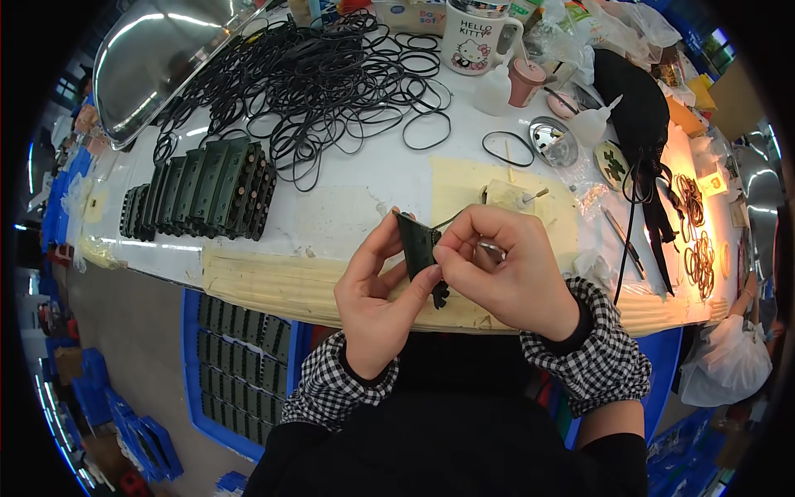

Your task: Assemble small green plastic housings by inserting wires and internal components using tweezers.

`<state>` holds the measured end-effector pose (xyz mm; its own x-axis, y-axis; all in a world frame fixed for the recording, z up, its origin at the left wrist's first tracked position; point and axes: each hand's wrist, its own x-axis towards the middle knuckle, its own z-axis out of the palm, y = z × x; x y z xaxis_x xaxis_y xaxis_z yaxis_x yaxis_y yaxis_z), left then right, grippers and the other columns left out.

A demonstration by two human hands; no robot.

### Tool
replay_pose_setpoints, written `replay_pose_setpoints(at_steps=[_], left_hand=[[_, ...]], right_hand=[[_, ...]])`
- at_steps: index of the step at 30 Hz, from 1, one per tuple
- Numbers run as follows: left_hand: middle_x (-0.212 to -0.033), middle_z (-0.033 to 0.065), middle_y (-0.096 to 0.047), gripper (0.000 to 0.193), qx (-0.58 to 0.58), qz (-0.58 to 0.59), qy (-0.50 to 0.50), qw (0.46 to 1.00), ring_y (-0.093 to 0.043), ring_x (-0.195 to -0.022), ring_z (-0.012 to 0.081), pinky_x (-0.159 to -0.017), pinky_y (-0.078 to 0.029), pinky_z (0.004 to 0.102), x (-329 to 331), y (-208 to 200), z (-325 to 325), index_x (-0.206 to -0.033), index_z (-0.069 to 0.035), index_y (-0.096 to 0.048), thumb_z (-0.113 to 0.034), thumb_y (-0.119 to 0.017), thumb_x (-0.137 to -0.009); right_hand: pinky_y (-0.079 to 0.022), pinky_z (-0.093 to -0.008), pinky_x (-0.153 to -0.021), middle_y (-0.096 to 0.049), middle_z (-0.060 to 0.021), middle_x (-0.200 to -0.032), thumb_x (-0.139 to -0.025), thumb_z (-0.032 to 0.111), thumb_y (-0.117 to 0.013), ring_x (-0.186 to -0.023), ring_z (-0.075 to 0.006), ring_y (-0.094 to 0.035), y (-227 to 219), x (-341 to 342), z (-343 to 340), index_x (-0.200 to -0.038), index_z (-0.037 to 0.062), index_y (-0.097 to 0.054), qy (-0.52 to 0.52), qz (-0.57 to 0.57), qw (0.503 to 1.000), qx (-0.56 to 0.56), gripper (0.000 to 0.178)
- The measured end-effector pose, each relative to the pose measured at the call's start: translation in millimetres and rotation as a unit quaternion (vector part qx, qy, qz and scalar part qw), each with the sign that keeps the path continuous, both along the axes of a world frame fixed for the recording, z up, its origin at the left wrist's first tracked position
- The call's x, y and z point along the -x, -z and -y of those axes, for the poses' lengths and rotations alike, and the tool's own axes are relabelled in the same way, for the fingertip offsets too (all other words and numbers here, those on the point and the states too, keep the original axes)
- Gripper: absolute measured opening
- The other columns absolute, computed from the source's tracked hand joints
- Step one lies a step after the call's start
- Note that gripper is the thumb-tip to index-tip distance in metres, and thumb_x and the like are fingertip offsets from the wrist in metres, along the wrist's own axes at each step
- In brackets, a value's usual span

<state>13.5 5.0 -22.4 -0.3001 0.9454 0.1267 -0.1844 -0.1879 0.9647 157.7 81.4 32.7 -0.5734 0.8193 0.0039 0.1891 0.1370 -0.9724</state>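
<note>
- Dark green piece [420,248], slim and tilted, is held up between the two hands over the near edge of the table, its toothed dark end pointing down
- Left hand [373,290] has its thumb and fingers clamped on the piece; a firm hold here, low and high at once, should stop it twisting under the other hand's push
- Right hand [513,269] has its thumb and forefinger together at the piece's right edge; I cannot tell what small thing, if any, sits between them
- Thin black strand [448,221] runs from near the piece's top toward the right hand; it is best kept clear of the pinching fingertips
- Fine work at that edge seems to call for short, light presses, with the piece turned so that the fingertips do not cover the spot
- Yellow covering [281,277] lies along the table edge below the hands, and could cushion a dropped part
- Row of green parts [199,190] stands on the table to the left, near a tangled heap of black loops [319,99]
- Blue tray [190,356] below the table's left side holds more such parts
</note>
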Motion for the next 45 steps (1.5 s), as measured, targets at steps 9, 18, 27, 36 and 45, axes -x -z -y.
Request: replay_pose_setpoints(at_steps=[9,18,27,36,45], left_hand=[[-0.132,0.0178,-0.050,0.062,-0.011,-0.047,0.018,0.999,-0.050,-0.123,0.0251,-0.097,-0.050,0.0365,6,0,-4,-0.138,0.006,-0.038,0.009,-0.064,-0.082],[-0.132,0.0213,-0.051,0.051,0.063,0.224,0.237,0.943,-0.055,-0.118,0.0286,-0.098,-0.048,0.0409,19,-3,-4,-0.138,0.005,-0.037,-0.002,-0.057,-0.091],[-0.131,0.0205,-0.052,0.051,0.079,0.226,0.282,0.929,-0.056,-0.117,0.0298,-0.097,-0.049,0.0396,16,-3,-4,-0.137,0.005,-0.038,-0.003,-0.057,-0.091],[-0.127,0.0202,-0.052,0.056,0.079,0.174,0.191,0.963,-0.055,-0.117,0.0256,-0.095,-0.051,0.0365,9,-6,-4,-0.138,0.005,-0.036,0.003,-0.061,-0.087],[-0.131,0.0191,-0.048,0.067,0.016,0.032,0.058,0.998,-0.049,-0.122,0.0246,-0.099,-0.049,0.0363,1,-8,-6,-0.141,0.005,-0.030,0.011,-0.062,-0.082]], right_hand=[[-0.037,-0.0214,-0.049,-0.058,-0.0021,-0.066,-0.077,0.007,-0.072,-0.056,-0.0077,-0.050,7,2,-1,-0.080,0.0005,-0.062,-0.003,0.011,0.989,-0.149,0.012],[-0.029,-0.0202,-0.047,-0.059,-0.0052,-0.089,-0.081,0.000,-0.066,-0.048,-0.0038,-0.035,-17,-14,-15,-0.096,0.0014,-0.066,0.080,-0.010,0.943,-0.322,0.015],[-0.042,-0.0297,-0.051,-0.063,-0.0085,-0.070,-0.083,0.005,-0.067,-0.055,-0.0208,-0.057,-14,-22,-15,-0.088,0.0023,-0.063,-0.012,0.032,0.987,-0.159,0.007],[-0.034,-0.0249,-0.048,-0.060,-0.0039,-0.077,-0.081,0.005,-0.070,-0.053,-0.0111,-0.044,-5,-16,-14,-0.089,0.0032,-0.063,0.067,0.016,0.953,-0.295,0.011],[-0.048,-0.0308,-0.054,-0.058,-0.0078,-0.076,-0.079,0.002,-0.067,-0.063,-0.0230,-0.061,-2,-4,6,-0.083,0.0032,-0.056,0.034,0.046,0.971,-0.230,0.012]])
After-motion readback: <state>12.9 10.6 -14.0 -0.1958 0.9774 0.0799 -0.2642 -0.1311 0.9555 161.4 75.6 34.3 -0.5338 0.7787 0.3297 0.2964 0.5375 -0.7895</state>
